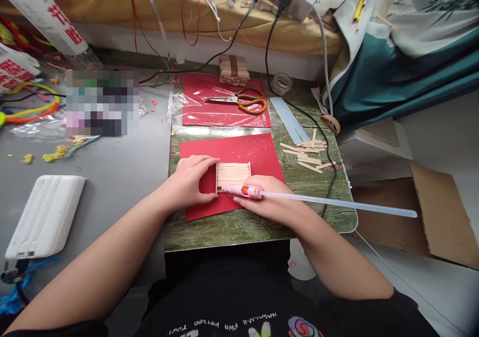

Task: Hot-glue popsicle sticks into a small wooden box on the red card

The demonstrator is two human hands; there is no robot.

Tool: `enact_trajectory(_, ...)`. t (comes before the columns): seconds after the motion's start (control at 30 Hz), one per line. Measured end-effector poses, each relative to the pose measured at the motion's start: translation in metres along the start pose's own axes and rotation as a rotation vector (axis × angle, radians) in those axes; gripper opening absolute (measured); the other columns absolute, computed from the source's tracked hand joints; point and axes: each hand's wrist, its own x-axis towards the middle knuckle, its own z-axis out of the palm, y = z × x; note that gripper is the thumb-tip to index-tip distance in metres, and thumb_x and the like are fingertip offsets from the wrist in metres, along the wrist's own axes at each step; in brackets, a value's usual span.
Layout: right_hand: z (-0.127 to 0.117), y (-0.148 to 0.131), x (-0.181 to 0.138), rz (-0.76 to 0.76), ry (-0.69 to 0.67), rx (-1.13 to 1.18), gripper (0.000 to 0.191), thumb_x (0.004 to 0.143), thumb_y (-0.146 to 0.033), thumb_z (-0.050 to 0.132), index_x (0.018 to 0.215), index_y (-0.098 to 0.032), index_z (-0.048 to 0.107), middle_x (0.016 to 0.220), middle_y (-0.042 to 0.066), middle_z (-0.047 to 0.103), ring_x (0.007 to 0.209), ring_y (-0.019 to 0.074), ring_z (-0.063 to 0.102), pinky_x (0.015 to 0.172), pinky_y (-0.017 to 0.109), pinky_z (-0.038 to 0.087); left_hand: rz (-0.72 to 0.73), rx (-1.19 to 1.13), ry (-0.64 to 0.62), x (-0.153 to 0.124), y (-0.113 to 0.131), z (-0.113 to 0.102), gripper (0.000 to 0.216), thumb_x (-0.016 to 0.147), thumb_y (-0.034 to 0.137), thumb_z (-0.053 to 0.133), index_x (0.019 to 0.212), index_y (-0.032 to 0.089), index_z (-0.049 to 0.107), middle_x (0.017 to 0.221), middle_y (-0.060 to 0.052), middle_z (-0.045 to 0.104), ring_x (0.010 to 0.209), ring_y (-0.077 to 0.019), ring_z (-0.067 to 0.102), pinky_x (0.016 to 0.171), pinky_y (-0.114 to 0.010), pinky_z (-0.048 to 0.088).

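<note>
On a red sheet (194, 152) lies a small panel of craft sticks (234, 171), laid side by side with a raised stick along the left and right edges. My left hand (192, 179) grips its left side, index finger at the far corner and thumb at the near corner. In my right hand (267, 189) is a pink patterned hot glue gun (243, 191), its tip at the panel's near left corner. A long translucent glue stick (337, 201) juts out from the gun's back. Fine glue strings (252, 148) lie on the sheet's far part.
Scissors (243, 101) rest on wrapped red paper (224, 117), with a bundle of craft sticks (234, 70) behind. At right are spare glue sticks (288, 120), loose craft sticks (310, 152), a tape roll (281, 84) and a black cable (331, 162). A white power bank (45, 217) lies left.
</note>
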Motion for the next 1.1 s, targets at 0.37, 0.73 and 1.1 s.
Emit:
enact_trajectory(0.37,0.0012,0.0012,-0.0003,-0.015,0.001,-0.021,0.037,0.099,-0.052,0.066,0.076,-0.022,0.06,0.077,0.001,0.067,0.071,0.0167,0.059,0.065,0.03,0.037,-0.001,-0.011,0.006,-0.0004,0.0002,0.0005,0.084,0.081,0.052,0.078,0.155,0.027,0.046,0.156,-0.012,0.054,0.143,-0.0383,0.048,0.117,-0.052,0.034)
enact_trajectory(0.73,0.0001,-0.0006,-0.0015,0.041,0.02,0.041,0.03,0.097,-0.053,0.068,0.089,-0.024,0.063,0.088,0.001,0.069,0.074,0.0178,0.059,0.065,0.03,0.038,0.008,-0.007,0.014,-0.0003,0.0002,0.0009,0.084,0.081,0.052,0.079,0.154,0.027,0.046,0.155,-0.012,0.055,0.143,-0.0365,0.049,0.117,-0.051,0.034)
enact_trajectory(1.1,0.0042,0.0047,0.0024,0.009,-0.001,-0.037,0.039,0.101,-0.056,0.063,0.08,-0.023,0.058,0.08,0.002,0.066,0.071,0.0175,0.058,0.065,0.031,0.037,0.003,-0.009,0.015,-0.0001,-0.0004,0.0012,0.086,0.08,0.052,0.079,0.155,0.028,0.046,0.156,-0.011,0.055,0.143,-0.0381,0.049,0.118,-0.053,0.034)
